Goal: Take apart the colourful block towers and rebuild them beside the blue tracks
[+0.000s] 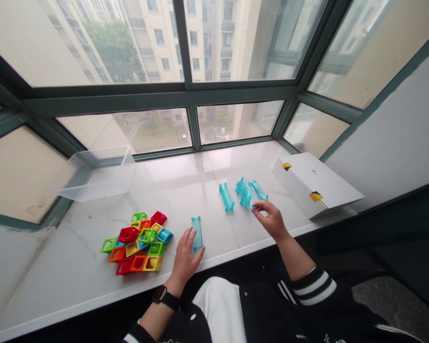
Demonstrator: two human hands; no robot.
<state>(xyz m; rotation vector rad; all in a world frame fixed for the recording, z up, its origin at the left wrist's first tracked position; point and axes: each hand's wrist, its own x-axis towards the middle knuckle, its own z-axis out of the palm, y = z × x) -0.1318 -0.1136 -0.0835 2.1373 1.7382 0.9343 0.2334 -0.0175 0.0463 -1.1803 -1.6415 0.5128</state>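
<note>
Head view | left hand point(186, 255): fingers wide at straight teal track point(198, 231), near surface point(178, 190) front edge | right hand point(270, 219): fingertips narrow at curved teal tracks point(244, 190), cannot tell if holding

No words or numbers are readable from where I stand. A small dark mark point(313, 170) sits on the white panel point(338, 190) at right, too tiny to make out. White marks point(327, 338) on the black jacket point(264, 309) are cut off at the bottom of the view. The watch point(159, 294) has a dark, unreadable face.
</note>
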